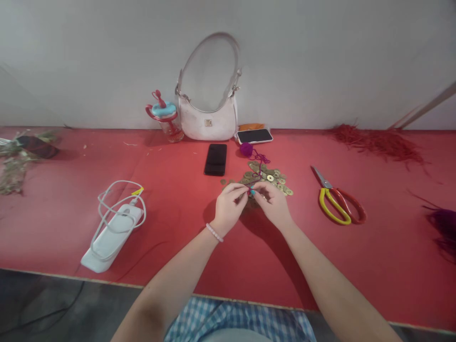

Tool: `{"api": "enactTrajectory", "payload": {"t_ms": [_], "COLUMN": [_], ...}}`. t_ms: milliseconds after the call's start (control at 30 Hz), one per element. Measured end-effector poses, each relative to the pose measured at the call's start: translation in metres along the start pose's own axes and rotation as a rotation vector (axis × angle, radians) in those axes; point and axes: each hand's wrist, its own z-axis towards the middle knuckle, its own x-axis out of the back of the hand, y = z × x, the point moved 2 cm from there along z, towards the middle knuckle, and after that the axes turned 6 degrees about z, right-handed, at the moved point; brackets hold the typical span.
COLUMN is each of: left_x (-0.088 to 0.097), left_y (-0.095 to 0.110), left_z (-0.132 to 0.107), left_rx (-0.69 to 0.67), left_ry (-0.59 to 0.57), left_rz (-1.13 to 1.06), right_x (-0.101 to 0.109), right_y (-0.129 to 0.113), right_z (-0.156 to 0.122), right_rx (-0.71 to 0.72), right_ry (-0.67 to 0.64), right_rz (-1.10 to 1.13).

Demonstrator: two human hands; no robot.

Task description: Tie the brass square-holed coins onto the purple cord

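Note:
Over the red table (178, 223), my left hand (230, 205) and my right hand (273, 203) meet fingertip to fingertip, both pinched on a purple cord (257, 174). The cord runs back to a small purple yarn ball (245, 149). A pile of brass coins with holes (270, 178) lies just beyond my fingers. Some coins seem to sit under my fingertips, but I cannot make out whether any are held. A bead bracelet circles my left wrist.
A black phone (215, 159) lies left of the coins, a second phone (254, 136) by a white handbag (208, 116) and a pink cup (166, 118). Yellow-and-red scissors (337, 199) lie right. A white power bank with cable (114, 232) lies left. Red tassel threads (377, 140) lie far right.

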Motion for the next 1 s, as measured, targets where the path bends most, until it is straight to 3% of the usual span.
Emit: {"api": "enactTrajectory", "payload": {"t_ms": [433,833,1000], "left_x": [0.001,0.001,0.0], "left_y": [0.002,-0.001,-0.003], "left_z": [0.001,0.005,0.005], "left_rx": [-0.016,0.001,0.032], "left_ry": [-0.018,-0.091,-0.1], "left_rz": [-0.011,-0.123,-0.162], "right_x": [0.002,0.008,0.013], "right_y": [-0.006,0.005,0.005], "right_z": [0.001,0.006,0.009], "right_rx": [0.032,-0.107,-0.03], "right_ry": [-0.044,-0.1,-0.104], "right_rz": [-0.029,0.16,0.176]}}
